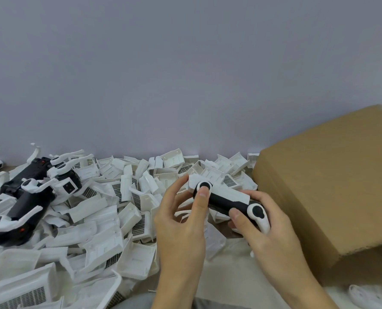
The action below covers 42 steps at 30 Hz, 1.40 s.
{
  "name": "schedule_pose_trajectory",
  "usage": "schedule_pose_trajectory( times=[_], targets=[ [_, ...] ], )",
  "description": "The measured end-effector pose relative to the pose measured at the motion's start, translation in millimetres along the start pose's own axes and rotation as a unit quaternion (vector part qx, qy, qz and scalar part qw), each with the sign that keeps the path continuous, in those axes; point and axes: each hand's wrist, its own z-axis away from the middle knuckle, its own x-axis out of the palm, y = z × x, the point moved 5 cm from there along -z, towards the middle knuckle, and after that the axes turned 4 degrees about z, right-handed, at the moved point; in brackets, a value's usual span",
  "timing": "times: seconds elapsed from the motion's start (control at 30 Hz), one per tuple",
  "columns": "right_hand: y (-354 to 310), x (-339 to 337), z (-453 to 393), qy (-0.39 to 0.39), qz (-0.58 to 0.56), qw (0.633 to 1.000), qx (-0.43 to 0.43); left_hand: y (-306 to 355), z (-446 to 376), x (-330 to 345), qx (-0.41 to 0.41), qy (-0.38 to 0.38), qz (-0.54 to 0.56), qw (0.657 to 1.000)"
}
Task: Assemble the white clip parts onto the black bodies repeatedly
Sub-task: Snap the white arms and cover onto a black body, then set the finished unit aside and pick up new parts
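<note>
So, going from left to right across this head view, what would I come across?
Assembled black bodies → heap of white clip parts → left hand → the piece being held → right hand → cardboard box.

No readable text, labels, brands or numbers anywhere; the cardboard box [332,181] face is plain, the plastic parts unmarked.

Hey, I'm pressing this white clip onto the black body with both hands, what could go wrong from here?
1. The left hand thumb presses the end of the black body; the thin white clip arm might snap.
2. The right hand grip is near one end, so the body may twist.
3. The loose white parts pile underneath could swallow a dropped piece.
</note>
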Motion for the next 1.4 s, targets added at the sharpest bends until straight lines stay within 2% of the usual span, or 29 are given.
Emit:
schedule_pose_trajectory(
  times=[0.13,0.23,0.33,0.47,0.57,0.73,0.87,0.97,1.2,1.3,1.4],
  targets=[
    [2,-4,-2,0.018,0.037,0.999,0.005,0,-1,0,-0.008,-0.007,0.027,1.0],
    [8,-9,-3,0.035,0.015,0.998,0.056,0,1,7,-0.032,-0.049,0.041,0.997],
    [9,-13,-4,-0.002,0.047,0.996,0.082,-1,2,8,-0.037,-0.066,0.028,0.997],
    [0,-8,-2,-0.067,0.155,0.984,0.054,0,0,6,-0.038,-0.054,0.071,0.995],
    [-9,-11,-1,-0.083,0.176,0.98,0.04,3,1,8,-0.038,-0.067,0.089,0.993],
    [-16,-13,4,-0.129,0.032,0.978,0.161,6,1,11,-0.054,-0.101,0.068,0.991],
    [-36,-11,1,-0.08,-0.107,0.972,0.196,15,-2,4,-0.05,-0.07,0.047,0.995],
    [-63,-31,-12,-0.022,-0.189,0.967,0.17,21,-3,3,-0.054,-0.082,0.013,0.995],
    [-134,-129,-68,0.171,-0.332,0.927,0.044,39,7,16,-0.035,-0.188,-0.135,0.972],
    [-136,-138,-70,0.147,-0.344,0.926,0.055,56,15,23,-0.011,-0.237,-0.222,0.946],
    [-120,-100,-51,0.071,-0.267,0.958,0.081,77,11,21,0.015,-0.269,-0.282,0.921]
  ],
)
